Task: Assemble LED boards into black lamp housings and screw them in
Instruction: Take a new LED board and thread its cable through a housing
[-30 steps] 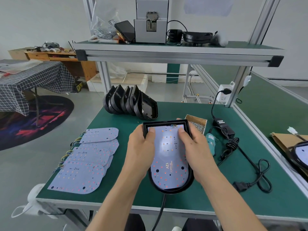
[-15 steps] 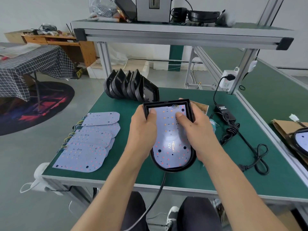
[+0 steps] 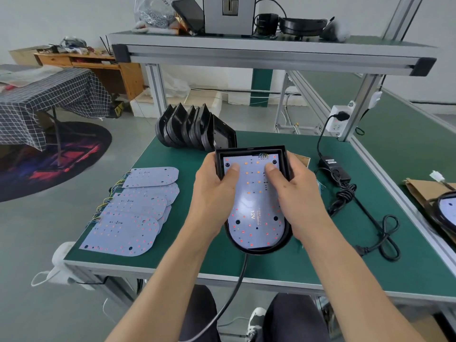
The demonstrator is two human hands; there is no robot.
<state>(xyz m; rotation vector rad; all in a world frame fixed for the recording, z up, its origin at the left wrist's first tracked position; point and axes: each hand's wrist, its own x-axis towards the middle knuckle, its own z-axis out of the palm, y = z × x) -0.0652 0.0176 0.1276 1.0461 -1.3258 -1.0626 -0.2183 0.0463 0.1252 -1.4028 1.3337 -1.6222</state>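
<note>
Thumbs press down on the LED board (image 3: 254, 201), one at each upper corner, while the rest of my fingers curl round the outside walls of the black lamp housing (image 3: 250, 150) that holds it. My left hand (image 3: 212, 196) clamps the housing's left wall and my right hand (image 3: 298, 193) the right wall, so the board lies between my palms, seated inside the rim with its wired end beyond my thumbs. I judge this board is placed but not yet fastened: dark holes beside my thumbs and nearer my wrists look empty, though I cannot tell for certain. Well out past my left hand lies a fanned stack of spare boards (image 3: 133, 211), and beyond my fingertips a row of empty housings (image 3: 195, 128) leans together, so much work remains. A finished-looking lamp (image 3: 444, 213) sits well apart past my right hand.
</note>
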